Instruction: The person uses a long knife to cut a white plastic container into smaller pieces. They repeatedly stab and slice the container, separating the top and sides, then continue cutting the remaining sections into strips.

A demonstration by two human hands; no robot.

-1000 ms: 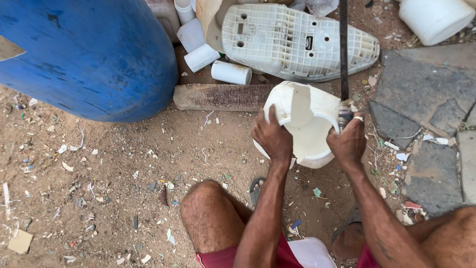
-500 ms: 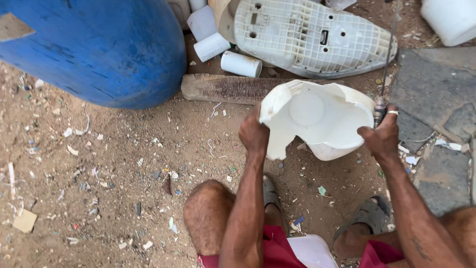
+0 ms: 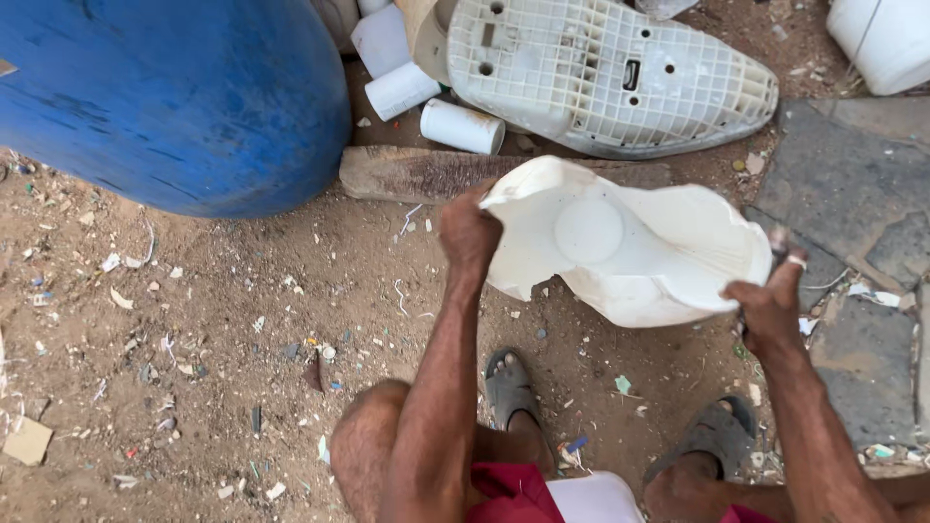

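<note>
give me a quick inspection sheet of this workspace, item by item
surface: bare dirt ground, with grey stone slabs at the right
job's things: a cut-open white plastic container, held up and spread wide between both hands
clutter: small plastic scraps and chips scattered over the dirt; a wooden block; white cylindrical pieces
hands: left hand grips the container's left edge; right hand grips its right edge, and a thin object shows by its fingers, too hidden to identify
cables: nothing seen
surroundings: blue plastic drum upper left; grey ribbed plastic panel at the top; white tub in the top right corner
</note>
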